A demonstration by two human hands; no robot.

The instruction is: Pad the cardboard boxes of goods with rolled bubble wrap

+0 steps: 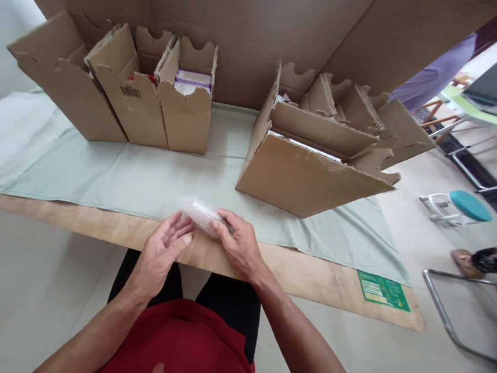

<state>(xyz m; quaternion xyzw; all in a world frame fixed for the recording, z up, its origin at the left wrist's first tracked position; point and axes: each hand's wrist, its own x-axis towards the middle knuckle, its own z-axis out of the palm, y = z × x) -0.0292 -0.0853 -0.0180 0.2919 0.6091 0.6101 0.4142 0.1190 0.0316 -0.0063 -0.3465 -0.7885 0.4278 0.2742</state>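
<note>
Bubble wrap (202, 214) — one bundle — lies over the near edge of the desk (115, 219), right hand (240, 241) clamped on it; left hand (165, 246), thumb and fingers apart, just beside. Three cardboard boxes (145, 116) stand toward the far-left corner.

Just off centre toward eight o'clock, the bubble-wrapped bundle (202, 214) is blurred, its contents impossible to tell; the right hand (240, 241) covers its three-o'clock end. The barcode (130, 91) at ten o'clock and the print on the green label (384, 291) at four are too small to read. The cardboard panel (396, 34) partly hides lavender cloth (436, 72) toward two. The right edge cuts off the metal frame (444, 321).
</note>
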